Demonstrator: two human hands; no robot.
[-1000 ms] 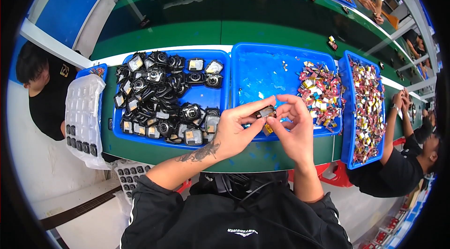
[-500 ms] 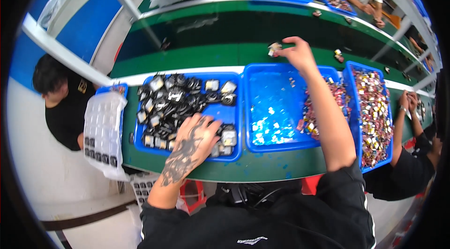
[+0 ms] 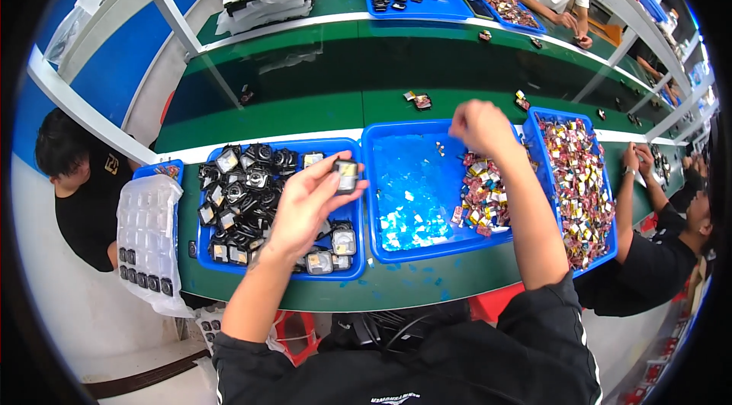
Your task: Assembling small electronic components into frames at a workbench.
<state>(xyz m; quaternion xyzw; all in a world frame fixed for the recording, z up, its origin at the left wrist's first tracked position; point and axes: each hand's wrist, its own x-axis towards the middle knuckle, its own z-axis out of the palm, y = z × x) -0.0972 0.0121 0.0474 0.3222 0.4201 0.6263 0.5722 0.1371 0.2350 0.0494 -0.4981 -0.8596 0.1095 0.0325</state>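
Note:
My left hand (image 3: pixel 309 203) is raised over the left blue tray (image 3: pixel 357 214) and pinches a small black square camera housing (image 3: pixel 345 176) with a pale face. Beneath it the tray is heaped with similar black housings (image 3: pixel 255 176). Over the far part of the middle blue tray (image 3: pixel 404 255), my right hand (image 3: pixel 484 129) has its fingers curled together; whether anything is between them is hidden. Small circuit pieces with yellow and pink parts (image 3: pixel 482 195) are piled at that tray's right side, near my right forearm. Beyond the tray, a small black-and-pink assembly (image 3: pixel 421 101) lies on the green belt.
A blue tray (image 3: pixel 616 249) full of circuit pieces stands at right. A clear compartment tray (image 3: pixel 149 229) sits at far left, beside a seated person (image 3: pixel 84 184). Grey frame posts (image 3: pixel 177 24) rise around the belt. Other people work opposite and at right.
My left hand has lifted a camera housing out of the heap. My right hand has drawn back from the belt, leaving the small assembly there. The whole view has shifted a little.

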